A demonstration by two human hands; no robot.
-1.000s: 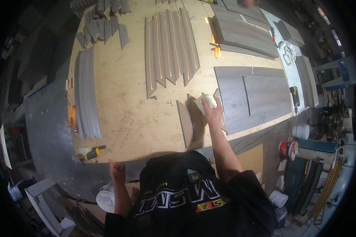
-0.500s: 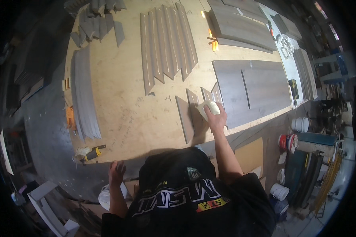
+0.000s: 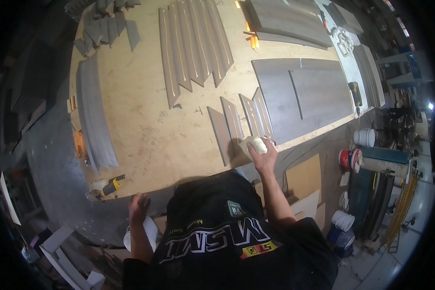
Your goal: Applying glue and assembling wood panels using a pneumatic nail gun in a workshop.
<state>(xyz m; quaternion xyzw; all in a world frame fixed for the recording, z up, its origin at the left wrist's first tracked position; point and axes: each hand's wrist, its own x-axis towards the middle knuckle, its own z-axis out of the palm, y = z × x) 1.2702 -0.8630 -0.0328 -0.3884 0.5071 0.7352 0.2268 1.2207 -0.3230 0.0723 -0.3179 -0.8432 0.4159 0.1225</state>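
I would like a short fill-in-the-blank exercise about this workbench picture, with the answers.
1. The right hand presses a pale ___ onto the grey strips.
2. The left hand holds ___.
3. The yellow-and-black tool lies near the bench's ___ corner.

Missing words: cloth; nothing; near left

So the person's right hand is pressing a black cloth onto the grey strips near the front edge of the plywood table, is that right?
Not quite: the cloth is pale, whitish, not black. The head view shows the right hand pressing it onto the grey strips near the front edge of the plywood table.
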